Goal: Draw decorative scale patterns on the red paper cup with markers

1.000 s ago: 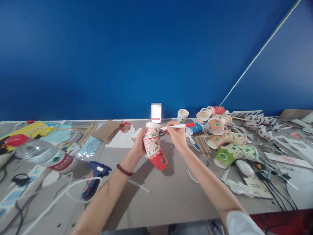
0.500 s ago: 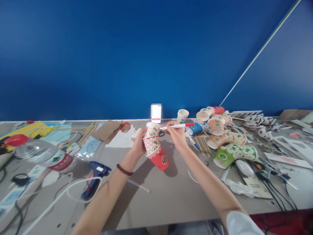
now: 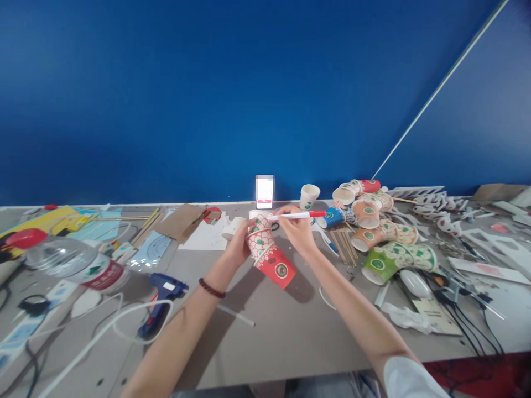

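Note:
A curved chain of joined paper cups [image 3: 265, 246], white with red scales and green dots at the top and plain red at its lower end, is gripped on its left side by my left hand [image 3: 239, 243]. My right hand [image 3: 296, 228] pinches a white marker with a red end [image 3: 312, 214]. The marker's tip points left, at the upper cup close to its rim; whether it touches is too small to tell. Behind my left hand a white paper cup [image 3: 233, 226] lies on its side. The black handle loop of some tool [image 3: 275, 225] shows between my hands.
To the right lie more joined cups [image 3: 377, 265] and several wooden sticks [image 3: 344, 246]. A phone [image 3: 264, 192] leans on the blue wall beside an upright cup [image 3: 309, 195]. On the left are a blue glue gun [image 3: 160, 304], its white cable and a plastic bottle [image 3: 78, 265].
The cup chain has turned in my left hand, its red lower end swinging to the right. My right hand and the marker have shifted slightly left and down.

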Demonstrator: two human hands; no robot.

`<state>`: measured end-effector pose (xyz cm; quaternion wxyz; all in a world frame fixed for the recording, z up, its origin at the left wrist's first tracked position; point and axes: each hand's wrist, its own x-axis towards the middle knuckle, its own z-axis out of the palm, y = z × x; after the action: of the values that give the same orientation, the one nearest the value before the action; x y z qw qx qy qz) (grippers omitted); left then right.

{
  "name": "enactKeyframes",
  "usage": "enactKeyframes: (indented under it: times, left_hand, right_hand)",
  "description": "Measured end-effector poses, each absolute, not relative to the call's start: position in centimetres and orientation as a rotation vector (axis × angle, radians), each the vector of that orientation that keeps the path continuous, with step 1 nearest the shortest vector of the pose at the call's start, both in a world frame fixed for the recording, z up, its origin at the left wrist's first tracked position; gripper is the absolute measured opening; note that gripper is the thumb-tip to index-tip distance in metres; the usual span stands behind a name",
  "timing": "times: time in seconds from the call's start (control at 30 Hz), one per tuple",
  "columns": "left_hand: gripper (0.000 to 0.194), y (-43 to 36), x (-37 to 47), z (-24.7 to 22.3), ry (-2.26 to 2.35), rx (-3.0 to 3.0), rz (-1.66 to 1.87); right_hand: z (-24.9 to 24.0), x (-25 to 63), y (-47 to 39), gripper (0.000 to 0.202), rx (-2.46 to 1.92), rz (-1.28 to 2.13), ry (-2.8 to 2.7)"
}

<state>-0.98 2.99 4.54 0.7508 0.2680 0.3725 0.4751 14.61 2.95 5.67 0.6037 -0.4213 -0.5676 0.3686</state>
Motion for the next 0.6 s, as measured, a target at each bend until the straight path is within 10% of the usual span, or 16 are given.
enactKeyframes:
  times: [0.6]
  left_hand:
    - [0.028, 2.85, -0.83, 4.63, 0.855, 0.604, 1.023]
  right_hand:
    - [5.71, 14.52, 2.71, 0.003, -0.938, 0.845, -1.338]
